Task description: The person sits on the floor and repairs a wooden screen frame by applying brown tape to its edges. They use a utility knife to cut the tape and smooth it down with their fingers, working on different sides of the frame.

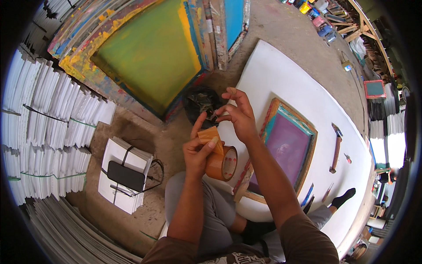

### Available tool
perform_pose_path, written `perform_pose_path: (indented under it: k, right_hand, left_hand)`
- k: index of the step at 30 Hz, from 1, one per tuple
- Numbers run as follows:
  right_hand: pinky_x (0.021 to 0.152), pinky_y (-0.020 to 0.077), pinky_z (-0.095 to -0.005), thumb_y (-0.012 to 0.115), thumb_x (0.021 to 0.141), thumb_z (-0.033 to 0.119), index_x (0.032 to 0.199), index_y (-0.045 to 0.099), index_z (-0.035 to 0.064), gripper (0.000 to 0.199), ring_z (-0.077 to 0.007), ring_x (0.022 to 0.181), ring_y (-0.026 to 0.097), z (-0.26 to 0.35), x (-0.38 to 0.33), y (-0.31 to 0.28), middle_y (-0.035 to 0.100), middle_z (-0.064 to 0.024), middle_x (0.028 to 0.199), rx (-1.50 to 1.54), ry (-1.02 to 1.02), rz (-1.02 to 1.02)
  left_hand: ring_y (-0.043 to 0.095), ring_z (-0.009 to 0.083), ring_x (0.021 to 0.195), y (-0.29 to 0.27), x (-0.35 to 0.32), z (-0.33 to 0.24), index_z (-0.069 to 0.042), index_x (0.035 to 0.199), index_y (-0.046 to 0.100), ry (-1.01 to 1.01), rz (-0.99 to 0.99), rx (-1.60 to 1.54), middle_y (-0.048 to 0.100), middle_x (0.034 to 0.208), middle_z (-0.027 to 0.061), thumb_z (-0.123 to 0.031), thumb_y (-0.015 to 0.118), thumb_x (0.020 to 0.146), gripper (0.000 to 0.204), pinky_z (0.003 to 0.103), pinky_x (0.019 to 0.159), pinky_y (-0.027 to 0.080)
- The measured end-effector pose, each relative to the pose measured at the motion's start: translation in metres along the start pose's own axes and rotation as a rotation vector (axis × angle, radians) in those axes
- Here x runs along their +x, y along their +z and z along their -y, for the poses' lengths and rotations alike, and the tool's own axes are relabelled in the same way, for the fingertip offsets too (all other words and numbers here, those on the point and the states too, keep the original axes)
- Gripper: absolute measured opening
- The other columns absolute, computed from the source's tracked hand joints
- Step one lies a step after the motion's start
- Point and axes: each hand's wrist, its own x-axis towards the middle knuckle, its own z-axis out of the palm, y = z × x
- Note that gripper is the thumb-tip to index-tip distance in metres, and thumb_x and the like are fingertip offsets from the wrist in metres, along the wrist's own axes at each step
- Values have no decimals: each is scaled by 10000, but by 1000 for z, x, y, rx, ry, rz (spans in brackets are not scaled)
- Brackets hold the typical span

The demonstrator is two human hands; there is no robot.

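Observation:
My left hand (198, 149) is closed on a roll of orange-brown packing tape (214, 166). A loose folded end of the tape (210, 137) sticks up by its thumb, and the index finger points upward. Just above and to the right is my right hand (238, 115), its fingers curled and the thumb close to them. A small dark thing shows at those fingertips, too small to name. Beyond both hands lies a crumpled black plastic bag (200, 103). Under my right forearm, a wooden-framed screen with purple mesh (285, 152) rests on a white sheet (307, 92).
To the right lie a hammer (336, 152) and a blue-handled tool (307, 194). Large paint-stained screens (149, 53) lean at the back left. Bundled white paper stacks (48, 110) line the left side. A black phone (125, 175) sits on a strapped paper bundle (110, 154).

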Motion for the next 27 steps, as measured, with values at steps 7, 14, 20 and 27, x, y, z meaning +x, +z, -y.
perform_pose_path:
  k: [7, 14, 20, 27]
  right_hand:
    - [910, 588, -436, 540, 1025, 167, 1510, 378, 70, 521, -271, 1046, 685, 33, -40, -2, 460, -155, 1425, -94, -90, 94]
    - [905, 580, -407, 538, 1019, 144, 1505, 383, 48, 519, -239, 1038, 680, 42, -50, -5, 475, -145, 1430, -112, -103, 82]
    - [837, 566, -337, 625, 991, 114, 1365, 562, 20, 390, -138, 927, 645, 42, -45, -16, 608, -74, 1291, -278, -121, -55]
    - [802, 523, -306, 758, 956, 175, 1089, 740, -24, 240, -128, 855, 648, 45, -42, 0, 748, -46, 953, -577, 99, 109]
  left_hand:
    - [680, 185, 1119, 11, -1, 4, 73, 1012, 781, -79, -55, 94, 613, 1414, 209, -24, 758, 922, 134, 294, 886, 564]
    - [730, 172, 798, 7, -5, 8, 64, 1028, 763, -137, -141, 216, 772, 904, 134, -97, 743, 959, 176, 313, 755, 594]
    - [754, 217, 808, 3, -5, 8, 79, 1095, 735, -170, -149, 62, 767, 923, 168, -100, 740, 958, 225, 348, 758, 628]
    - [717, 152, 835, 10, -6, -1, 58, 1007, 768, -205, -139, 60, 746, 979, 100, -71, 761, 947, 142, 287, 782, 580]
